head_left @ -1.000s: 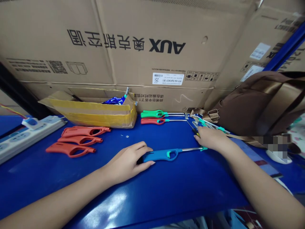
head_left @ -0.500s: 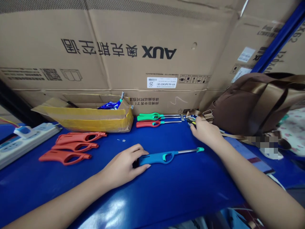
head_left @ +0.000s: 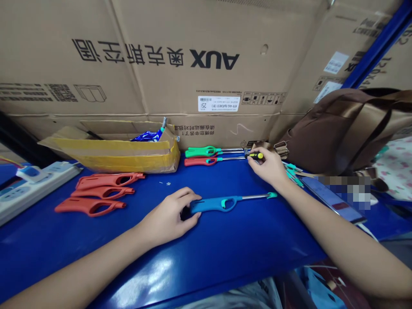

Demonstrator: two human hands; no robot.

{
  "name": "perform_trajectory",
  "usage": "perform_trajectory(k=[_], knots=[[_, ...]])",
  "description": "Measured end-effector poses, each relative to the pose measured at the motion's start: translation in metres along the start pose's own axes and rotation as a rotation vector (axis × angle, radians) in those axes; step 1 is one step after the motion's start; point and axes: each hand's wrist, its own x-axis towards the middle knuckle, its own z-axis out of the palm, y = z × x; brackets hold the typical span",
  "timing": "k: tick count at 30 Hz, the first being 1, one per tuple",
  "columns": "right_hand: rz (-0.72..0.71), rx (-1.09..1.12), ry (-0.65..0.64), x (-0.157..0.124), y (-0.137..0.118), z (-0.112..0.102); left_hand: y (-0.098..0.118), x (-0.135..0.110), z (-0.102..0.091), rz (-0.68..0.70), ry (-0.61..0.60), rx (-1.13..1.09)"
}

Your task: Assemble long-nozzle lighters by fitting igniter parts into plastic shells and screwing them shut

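My left hand [head_left: 169,216] rests on the blue table [head_left: 225,253], fingers curled round the handle end of a blue long-nosed lighter [head_left: 222,203] with a teal trigger and metal tube pointing right. My right hand [head_left: 269,167] is farther back, closed on a small screwdriver with a yellow and black handle [head_left: 255,156]. A green lighter [head_left: 206,151] and a red lighter [head_left: 206,161] lie just left of that hand. Loose teal-tipped metal tubes [head_left: 292,172] lie beside my right wrist.
Three orange-red lighter shells [head_left: 96,192] lie at the left. An open cardboard box [head_left: 119,151] holds a blue packet. A white power strip [head_left: 28,184] is far left, a brown bag [head_left: 341,128] at the right, large cartons [head_left: 193,64] behind.
My right hand moved back from the tip of the blue lighter and took hold of the yellow and black screwdriver. My left hand kept its grip on the lighter's handle.
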Motion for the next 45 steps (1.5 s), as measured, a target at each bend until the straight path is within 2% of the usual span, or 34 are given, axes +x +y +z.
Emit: perform_trajectory(k=[5, 11, 16, 20, 24, 27, 29, 33, 37, 42, 45], knots=[[-0.031, 0.138, 0.101, -0.004, -0.002, 0.0, 0.0, 0.0, 0.001, 0.004, 0.024, -0.002], [-0.141, 0.395, 0.209, -0.017, -0.025, -0.008, -0.002, 0.001, 0.004, 0.035, 0.047, 0.01], [-0.182, 0.354, 0.161, -0.024, -0.039, -0.006, -0.003, 0.001, 0.005, 0.036, 0.04, -0.005], [-0.171, 0.25, 0.096, -0.019, -0.03, 0.002, -0.003, 0.0, 0.005, 0.045, 0.032, -0.006], [-0.121, 0.402, 0.078, -0.011, -0.021, 0.006, -0.002, -0.001, 0.006, 0.051, 0.033, -0.012], [-0.098, 0.491, 0.095, -0.011, -0.028, 0.005, -0.001, 0.0, 0.007, 0.035, 0.04, -0.028], [-0.085, 0.563, 0.056, -0.012, -0.039, 0.002, -0.002, 0.0, 0.007, 0.018, 0.048, -0.052], [-0.049, 0.84, -0.156, -0.015, -0.071, -0.005, -0.001, 0.001, 0.008, 0.003, 0.06, -0.089], [-0.095, 0.971, -0.228, -0.01, -0.106, -0.002, 0.002, -0.001, 0.007, 0.033, 0.041, -0.05], [-0.216, 1.074, -0.207, 0.008, -0.16, 0.024, 0.005, -0.002, 0.009, 0.038, 0.02, -0.04], [-0.342, 1.06, -0.121, 0.012, -0.195, 0.041, 0.004, -0.002, 0.01, 0.038, 0.025, -0.05]])
